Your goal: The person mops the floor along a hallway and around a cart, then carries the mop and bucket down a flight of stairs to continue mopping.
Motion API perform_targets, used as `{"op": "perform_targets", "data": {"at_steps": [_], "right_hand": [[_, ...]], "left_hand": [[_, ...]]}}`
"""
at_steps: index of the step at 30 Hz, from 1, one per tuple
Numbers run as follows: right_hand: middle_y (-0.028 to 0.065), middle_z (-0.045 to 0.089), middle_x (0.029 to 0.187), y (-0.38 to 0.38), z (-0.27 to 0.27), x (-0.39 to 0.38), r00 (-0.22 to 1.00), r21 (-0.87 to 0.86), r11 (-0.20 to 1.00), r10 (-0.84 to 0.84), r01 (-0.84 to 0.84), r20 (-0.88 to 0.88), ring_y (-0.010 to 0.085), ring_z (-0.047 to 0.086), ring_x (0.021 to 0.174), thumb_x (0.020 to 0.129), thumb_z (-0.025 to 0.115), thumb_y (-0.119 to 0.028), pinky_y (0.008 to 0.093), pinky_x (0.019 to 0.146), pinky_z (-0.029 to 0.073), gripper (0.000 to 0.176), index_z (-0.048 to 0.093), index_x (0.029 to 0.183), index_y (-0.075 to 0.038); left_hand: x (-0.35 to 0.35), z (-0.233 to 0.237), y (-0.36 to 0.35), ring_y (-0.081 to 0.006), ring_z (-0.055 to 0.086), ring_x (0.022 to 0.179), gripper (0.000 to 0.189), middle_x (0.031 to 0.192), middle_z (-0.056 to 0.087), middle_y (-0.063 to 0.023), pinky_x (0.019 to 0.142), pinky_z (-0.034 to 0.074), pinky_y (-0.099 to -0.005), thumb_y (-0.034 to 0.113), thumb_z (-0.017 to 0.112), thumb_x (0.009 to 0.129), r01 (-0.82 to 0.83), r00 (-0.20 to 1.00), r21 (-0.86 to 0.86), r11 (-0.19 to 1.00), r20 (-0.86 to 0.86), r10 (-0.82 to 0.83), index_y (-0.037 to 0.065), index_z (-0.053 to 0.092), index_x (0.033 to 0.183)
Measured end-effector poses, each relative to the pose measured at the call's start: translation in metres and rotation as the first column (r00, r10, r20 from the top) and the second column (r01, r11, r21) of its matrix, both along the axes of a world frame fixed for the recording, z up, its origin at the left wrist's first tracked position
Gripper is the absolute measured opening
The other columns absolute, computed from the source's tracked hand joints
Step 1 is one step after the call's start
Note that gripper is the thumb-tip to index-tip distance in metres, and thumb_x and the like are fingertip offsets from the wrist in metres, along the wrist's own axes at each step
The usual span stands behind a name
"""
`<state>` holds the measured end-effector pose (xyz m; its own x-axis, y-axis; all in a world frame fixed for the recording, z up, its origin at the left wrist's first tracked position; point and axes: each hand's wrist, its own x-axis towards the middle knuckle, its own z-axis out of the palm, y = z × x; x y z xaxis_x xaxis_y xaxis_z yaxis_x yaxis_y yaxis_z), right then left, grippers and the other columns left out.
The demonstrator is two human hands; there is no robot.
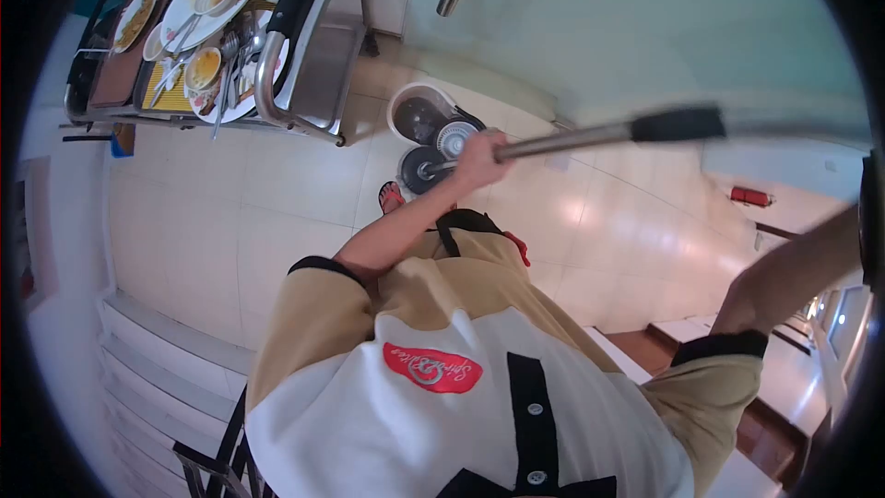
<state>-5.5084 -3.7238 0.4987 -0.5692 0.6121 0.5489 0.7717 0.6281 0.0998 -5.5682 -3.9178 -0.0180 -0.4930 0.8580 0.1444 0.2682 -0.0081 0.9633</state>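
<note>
My left hand [481, 160] is wrapped around the metal handle [590, 136] of a mop. Its round dark mop head [419, 171] is down by the near side of a white mop bucket [400, 94], overlapping it in this view. Dark water [419, 120] fills one part of the bucket, and a light spin basket [455, 139] sits beside it. The handle's black grip [678, 124] and upper end stretch to the right, blurred. My right forearm [788, 267] reaches to the right edge, where the hand is out of view.
At upper left stands a metal trolley [318, 65] loaded with used plates [175, 23], bowls and cutlery. A pale door [627, 28] rises ahead. White steps [166, 378] lie at lower left, and a red fire extinguisher [751, 196] is at right. Floor tiles [286, 221] surround my feet.
</note>
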Motion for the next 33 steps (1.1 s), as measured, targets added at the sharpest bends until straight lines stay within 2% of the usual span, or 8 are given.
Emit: {"op": "perform_targets", "data": {"at_steps": [2, 3, 4, 7, 12, 16, 24, 33], "right_hand": [[0.0118, 0.057, 0.08, 0.048, -0.039, -0.015, 0.857, 0.233, 0.914, -0.396, 0.333, 0.328, 0.0174, 0.056, 0.066, 0.084, 0.04, -0.036, 0.0309, 0.067, 0.046, 0.046, 0.048, 0.104, 0.005], [0.0108, 0.056, 0.085, 0.018, -0.089, -0.026, 0.942, -0.319, 0.892, 0.337, -0.321, -0.004, 0.0163, 0.055, 0.071, 0.084, 0.04, -0.03, 0.03, 0.071, 0.045, 0.04, 0.049, 0.101, 0.004], [0.0098, 0.054, 0.091, -0.004, -0.137, -0.036, 0.474, -0.44, 0.236, 0.664, -0.867, -0.579, 0.0151, 0.054, 0.076, 0.084, 0.04, -0.025, 0.0291, 0.075, 0.044, 0.034, 0.051, 0.098, 0.003], [0.0055, 0.053, 0.081, 0.008, -0.302, -0.056, 0.692, -0.882, -0.196, 0.557, -0.429, -0.46, 0.0131, 0.054, 0.07, 0.078, 0.054, -0.022, 0.027, 0.066, 0.045, 0.026, 0.051, 0.09, 0.0], [0.0059, 0.056, 0.063, 0.074, -0.712, -0.002, 0.751, -0.981, 0.169, 0.659, -0.1, 0.037, 0.0129, 0.053, 0.055, 0.076, 0.052, -0.021, 0.0286, 0.048, 0.044, 0.019, 0.055, 0.078, -0.002], [0.0077, 0.051, 0.049, 0.066, -0.861, 0.09, 0.889, -0.967, -0.126, 0.432, 0.223, 0.149, 0.0167, 0.05, 0.042, 0.072, 0.054, -0.022, 0.0297, 0.041, 0.043, 0.027, 0.051, 0.052, -0.003], [0.015, 0.042, 0.099, -0.005, -1.024, 0.122, 0.802, -0.784, -0.587, -0.36, 0.203, 0.477, 0.0248, 0.051, 0.071, 0.071, 0.064, -0.032, 0.0403, 0.061, 0.048, 0.054, 0.038, 0.108, -0.003], [0.0131, 0.053, 0.079, -0.034, -1.063, 0.1, 0.702, -0.941, -0.263, -0.711, -0.214, 0.039, 0.025, 0.054, 0.062, 0.074, 0.052, -0.029, 0.0373, 0.059, 0.047, 0.032, 0.047, 0.086, 0.0]], "left_hand": [[-0.029, -0.005, -0.02, -0.0303, 0.053, 0.062, 0.019, 0.064, 0.053, -0.0152, 0.059, 0.042, -0.0349, 0.018, 0.063, 0.056, -0.123, 0.992, 0.014, 0.992, 0.025, 0.123, 0.002, 0.057, 0.066], [-0.038, -0.031, -0.033, -0.0283, 0.054, 0.062, 0.022, 0.065, 0.055, -0.014, 0.058, 0.042, -0.0341, 0.016, 0.064, 0.054, -0.204, 0.972, -0.051, 0.978, 0.103, 0.209, 0.002, 0.059, 0.07], [-0.046, -0.034, -0.05, -0.0238, 0.056, 0.061, 0.022, 0.064, 0.057, -0.0115, 0.058, 0.042, -0.0321, 0.015, 0.064, 0.056, -0.331, 0.942, -0.118, 0.936, 0.025, 0.336, 0.001, 0.06, 0.072], [-0.058, -0.004, -0.1, -0.0134, 0.047, 0.045, 0.019, 0.048, 0.052, -0.0075, 0.049, 0.041, -0.0295, 0.013, 0.064, 0.063, -0.596, 0.795, -0.187, 0.781, 0.004, 0.607, -0.004, 0.057, 0.061], [-0.018, -0.018, -0.202, -0.0069, 0.044, 0.047, 0.007, 0.054, 0.048, 0.0002, 0.043, 0.035, -0.0217, 0.007, 0.057, 0.073, -0.824, 0.484, -0.249, 0.509, 0.16, 0.86, 0.005, 0.051, 0.07], [0.043, -0.011, -0.269, -0.0079, 0.046, 0.067, 0.013, 0.068, 0.047, 0.0005, 0.062, 0.037, -0.0214, 0.014, 0.06, 0.074, -0.9, 0.211, -0.39, 0.195, 0.003, 0.978, 0.003, 0.053, 0.077], [0.215, -0.087, -0.367, -0.0138, 0.048, 0.096, 0.023, 0.1, 0.054, -0.0042, 0.082, 0.038, -0.0325, 0.031, 0.046, 0.084, -0.702, -0.289, -0.668, -0.247, -0.05, 0.956, 0.011, 0.051, 0.094], [0.37, -0.109, -0.386, -0.0098, 0.047, 0.091, 0.02, 0.094, 0.054, 0.0008, 0.069, 0.04, -0.0306, 0.034, 0.049, 0.082, -0.526, -0.657, -0.682, -0.507, -0.052, 0.752, 0.016, 0.052, 0.091]]}}
